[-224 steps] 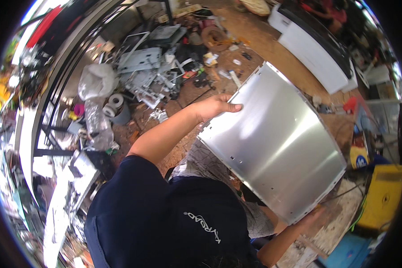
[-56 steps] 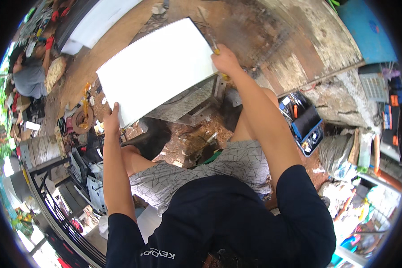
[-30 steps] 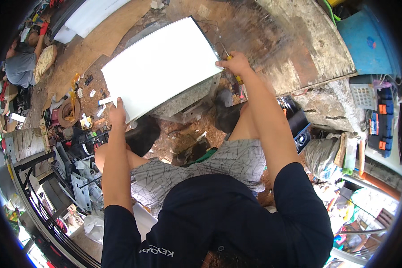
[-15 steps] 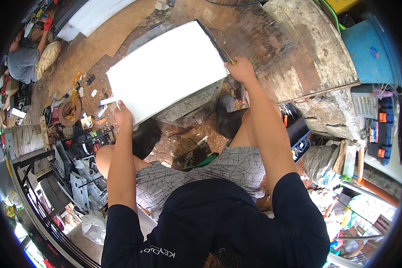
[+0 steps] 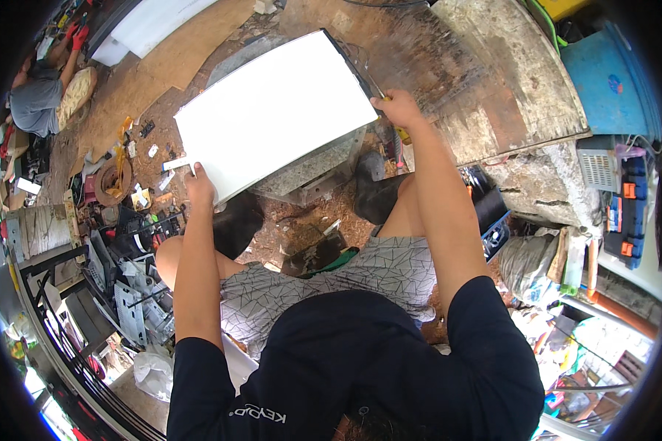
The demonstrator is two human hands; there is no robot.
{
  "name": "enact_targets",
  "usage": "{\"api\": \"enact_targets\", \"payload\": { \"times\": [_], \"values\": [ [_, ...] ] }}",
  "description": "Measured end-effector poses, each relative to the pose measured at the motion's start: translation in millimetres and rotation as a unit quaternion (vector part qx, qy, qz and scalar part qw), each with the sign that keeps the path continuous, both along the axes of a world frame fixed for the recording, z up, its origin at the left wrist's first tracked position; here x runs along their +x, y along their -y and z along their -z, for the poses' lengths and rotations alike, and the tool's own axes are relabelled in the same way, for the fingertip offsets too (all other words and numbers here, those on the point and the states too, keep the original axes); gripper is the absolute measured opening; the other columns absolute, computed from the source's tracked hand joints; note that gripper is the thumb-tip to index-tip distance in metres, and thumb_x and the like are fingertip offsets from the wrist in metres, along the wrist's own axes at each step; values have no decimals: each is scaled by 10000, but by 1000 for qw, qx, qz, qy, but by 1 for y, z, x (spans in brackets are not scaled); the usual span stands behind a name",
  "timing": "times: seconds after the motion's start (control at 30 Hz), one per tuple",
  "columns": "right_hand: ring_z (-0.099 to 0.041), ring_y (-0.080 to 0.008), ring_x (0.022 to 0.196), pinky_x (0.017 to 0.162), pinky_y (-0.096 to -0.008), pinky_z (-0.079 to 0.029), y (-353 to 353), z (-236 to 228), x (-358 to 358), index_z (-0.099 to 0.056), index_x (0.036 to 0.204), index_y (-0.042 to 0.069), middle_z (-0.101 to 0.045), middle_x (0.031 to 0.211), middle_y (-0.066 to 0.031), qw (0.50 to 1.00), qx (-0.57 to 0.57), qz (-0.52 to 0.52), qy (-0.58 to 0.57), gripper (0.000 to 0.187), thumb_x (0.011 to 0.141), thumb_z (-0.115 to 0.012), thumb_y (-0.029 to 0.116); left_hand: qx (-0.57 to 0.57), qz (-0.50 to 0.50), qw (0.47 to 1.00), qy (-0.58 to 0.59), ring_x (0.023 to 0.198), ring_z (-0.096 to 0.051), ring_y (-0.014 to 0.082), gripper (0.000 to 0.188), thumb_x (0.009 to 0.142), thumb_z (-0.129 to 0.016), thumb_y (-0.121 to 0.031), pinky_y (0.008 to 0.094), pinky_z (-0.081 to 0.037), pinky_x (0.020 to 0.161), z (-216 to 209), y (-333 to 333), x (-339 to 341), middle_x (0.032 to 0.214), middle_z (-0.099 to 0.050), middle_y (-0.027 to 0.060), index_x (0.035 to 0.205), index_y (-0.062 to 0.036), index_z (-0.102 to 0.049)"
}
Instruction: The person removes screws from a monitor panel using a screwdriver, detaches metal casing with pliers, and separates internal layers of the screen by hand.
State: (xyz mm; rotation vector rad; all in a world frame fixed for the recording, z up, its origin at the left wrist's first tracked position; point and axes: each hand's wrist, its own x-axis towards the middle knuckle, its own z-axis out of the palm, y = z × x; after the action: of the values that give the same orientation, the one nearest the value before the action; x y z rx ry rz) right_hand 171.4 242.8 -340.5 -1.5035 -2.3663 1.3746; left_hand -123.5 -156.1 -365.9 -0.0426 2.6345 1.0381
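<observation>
A large white flat panel [image 5: 272, 114] with a dark right edge lies tilted over a grey block-like stand [image 5: 312, 176] between my knees. My left hand [image 5: 201, 187] grips its near left corner, thumb on top and fingers hidden beneath. Beside that thumb, a narrow white strip with a blue end [image 5: 175, 163] sticks out to the left. At the panel's right edge my right hand [image 5: 399, 110] is closed round a screwdriver [image 5: 403, 136] with a yellow handle. Its thin shaft points up along the dark edge; whether the tip touches the panel I cannot tell.
A worn wooden board [image 5: 507, 95] lies at the right, with a blue bin [image 5: 614, 81] beyond it. Metal parts and scrap [image 5: 132, 294] crowd the left. Far left sits another person [image 5: 37, 103] wearing red gloves. Dark boots [image 5: 375, 187] flank the stand.
My right hand has shifted slightly right, and more of the yellow handle shows below it. The panel has moved very little. The other person's red-gloved hands have come closer together.
</observation>
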Motion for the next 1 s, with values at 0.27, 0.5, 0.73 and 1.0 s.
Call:
{"api": "enact_targets", "payload": {
  "times": [0.27,0.5,0.73,1.0],
  "values": [
    [-660,-367,1033,905,-409,-506,15,-12,-2,-641,1176,-83,-679,1101,-261,988,151,-31,18,659,810,-738,457,-176,142,963,-145,1321,-378,473,886,827,-738,-460,539,-307,1112,-11,10,16,1432,-355,343,1453,34,-352],
    [-606,-391,1152,994,-429,-472,36,-58,6,-608,1285,17,-635,1231,-246,984,158,-45,69,600,859,-670,434,-51,140,981,-126,1127,-594,371,718,805,-781,-392,445,-456,976,-22,20,14,1172,-643,252,1307,65,-547],
    [-615,-404,1074,925,-464,-495,48,-150,57,-620,1278,96,-648,1173,-218,936,271,-203,93,426,866,-576,191,15,98,995,-8,921,-670,231,446,885,-706,-240,350,-502,825,-35,23,14,1024,-716,160,1212,57,-641],
    [-664,-361,935,800,-469,-535,82,-214,60,-688,1182,150,-659,1009,-176,808,420,-304,282,383,838,-533,82,102,43,994,-26,933,-679,259,407,890,-680,-225,365,-501,858,2,27,7,1034,-719,163,1201,35,-653]
  ]
}}
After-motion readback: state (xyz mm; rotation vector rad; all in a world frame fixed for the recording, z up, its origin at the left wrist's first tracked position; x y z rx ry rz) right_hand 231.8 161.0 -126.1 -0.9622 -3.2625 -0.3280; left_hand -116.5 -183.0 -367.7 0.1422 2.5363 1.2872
